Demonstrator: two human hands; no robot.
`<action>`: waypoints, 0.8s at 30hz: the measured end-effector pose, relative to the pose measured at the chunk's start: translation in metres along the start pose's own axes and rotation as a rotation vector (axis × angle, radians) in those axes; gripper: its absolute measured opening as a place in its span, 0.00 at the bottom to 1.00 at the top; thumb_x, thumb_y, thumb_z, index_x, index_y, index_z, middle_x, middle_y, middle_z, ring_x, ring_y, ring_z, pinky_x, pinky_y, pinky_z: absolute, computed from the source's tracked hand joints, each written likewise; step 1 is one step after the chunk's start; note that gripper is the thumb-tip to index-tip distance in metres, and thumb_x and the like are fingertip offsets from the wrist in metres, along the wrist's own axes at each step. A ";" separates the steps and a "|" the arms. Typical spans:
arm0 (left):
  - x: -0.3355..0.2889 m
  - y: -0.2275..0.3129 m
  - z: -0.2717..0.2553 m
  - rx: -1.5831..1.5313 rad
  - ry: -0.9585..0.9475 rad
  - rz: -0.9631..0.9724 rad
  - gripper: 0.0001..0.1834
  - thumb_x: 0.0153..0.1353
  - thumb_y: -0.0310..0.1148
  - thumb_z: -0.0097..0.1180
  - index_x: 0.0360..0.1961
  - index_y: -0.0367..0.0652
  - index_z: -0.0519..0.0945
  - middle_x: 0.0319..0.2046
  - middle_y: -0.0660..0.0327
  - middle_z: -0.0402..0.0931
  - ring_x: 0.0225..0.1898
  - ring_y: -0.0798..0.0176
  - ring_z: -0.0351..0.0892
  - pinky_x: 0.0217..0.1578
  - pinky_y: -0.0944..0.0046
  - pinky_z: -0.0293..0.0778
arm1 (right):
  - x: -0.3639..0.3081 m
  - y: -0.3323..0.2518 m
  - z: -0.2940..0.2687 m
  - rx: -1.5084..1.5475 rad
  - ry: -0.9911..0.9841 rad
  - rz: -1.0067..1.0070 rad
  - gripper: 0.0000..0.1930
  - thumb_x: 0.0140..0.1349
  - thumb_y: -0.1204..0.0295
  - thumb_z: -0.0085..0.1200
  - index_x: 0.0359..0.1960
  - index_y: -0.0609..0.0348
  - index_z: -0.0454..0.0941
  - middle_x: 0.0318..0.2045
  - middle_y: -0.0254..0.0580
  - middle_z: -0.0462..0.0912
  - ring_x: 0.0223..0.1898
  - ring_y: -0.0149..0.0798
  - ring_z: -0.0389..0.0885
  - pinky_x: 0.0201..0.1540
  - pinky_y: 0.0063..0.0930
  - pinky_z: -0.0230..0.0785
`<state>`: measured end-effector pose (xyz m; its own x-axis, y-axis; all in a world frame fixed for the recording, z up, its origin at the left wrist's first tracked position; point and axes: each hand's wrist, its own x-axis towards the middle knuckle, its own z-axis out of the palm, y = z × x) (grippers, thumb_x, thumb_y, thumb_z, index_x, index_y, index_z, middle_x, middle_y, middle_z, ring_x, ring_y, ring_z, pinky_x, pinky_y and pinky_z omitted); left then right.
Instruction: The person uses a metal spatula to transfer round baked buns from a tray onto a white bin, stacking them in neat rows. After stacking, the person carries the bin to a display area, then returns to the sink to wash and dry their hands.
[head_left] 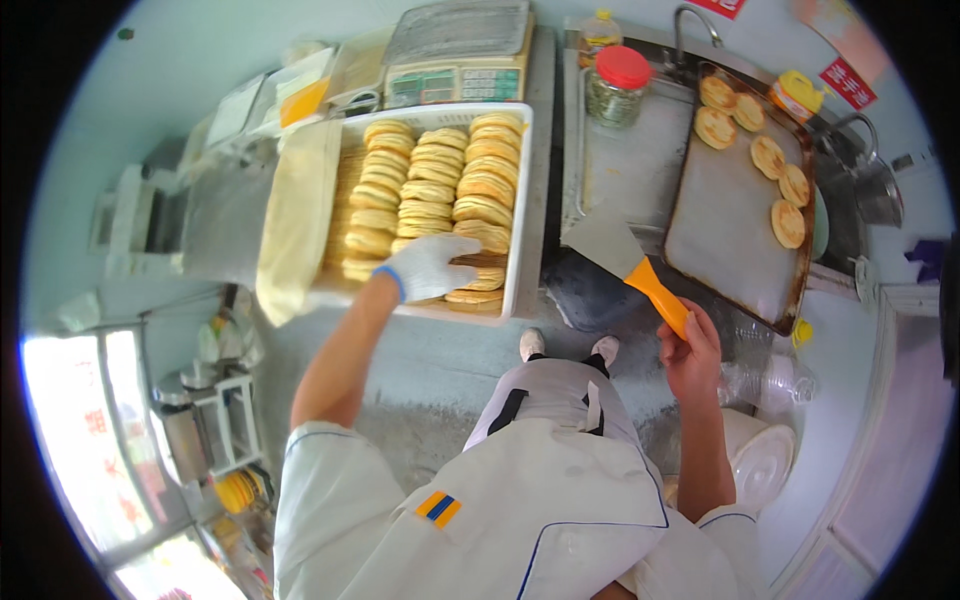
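Note:
My left hand, in a white knit glove with a blue cuff, is over the near part of a white plastic crate. Its fingers and thumb are spread apart against the flatbreads of the right-hand row; no flatbread shows clearly gripped. Three rows of round golden flatbreads stand on edge in the crate. Bare and closed, my right hand grips the orange handle of a wide-bladed scraper. The scraper's metal blade points up and left, beside a dark-rimmed baking tray. Several flatbreads lie along that tray's far and right sides.
A digital scale stands behind the crate, and a pale cloth hangs over its left side. Near the sink tap are a red-lidded jar and a yellow-capped bottle. Plastic bottles lie below the tray.

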<state>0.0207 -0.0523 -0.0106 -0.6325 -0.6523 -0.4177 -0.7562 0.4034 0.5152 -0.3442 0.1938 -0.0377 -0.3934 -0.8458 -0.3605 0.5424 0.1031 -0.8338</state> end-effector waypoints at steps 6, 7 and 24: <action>0.015 0.058 -0.020 -0.131 0.258 0.271 0.25 0.62 0.39 0.65 0.58 0.39 0.83 0.54 0.45 0.84 0.59 0.46 0.81 0.62 0.54 0.75 | 0.003 -0.026 -0.053 0.118 0.155 -0.064 0.18 0.78 0.63 0.48 0.59 0.62 0.76 0.31 0.44 0.84 0.20 0.29 0.75 0.22 0.23 0.66; 0.022 0.081 -0.015 -0.176 0.288 0.358 0.25 0.62 0.38 0.66 0.59 0.39 0.82 0.54 0.44 0.83 0.60 0.45 0.81 0.62 0.53 0.75 | 0.006 -0.033 -0.067 0.145 0.155 -0.095 0.18 0.78 0.62 0.49 0.59 0.62 0.76 0.30 0.44 0.84 0.20 0.29 0.75 0.21 0.22 0.66; 0.395 0.501 0.170 0.133 0.316 0.517 0.37 0.60 0.54 0.60 0.67 0.46 0.72 0.68 0.48 0.67 0.61 0.38 0.75 0.61 0.45 0.73 | 0.073 -0.125 -0.321 -0.315 0.727 -0.090 0.18 0.77 0.62 0.50 0.59 0.61 0.75 0.29 0.39 0.84 0.16 0.25 0.72 0.16 0.21 0.60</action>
<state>-0.6368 0.0011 -0.0445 -0.8578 -0.5012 0.1137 -0.3920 0.7812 0.4858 -0.6796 0.2872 -0.0941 -0.8703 -0.3159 -0.3780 0.2928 0.2852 -0.9126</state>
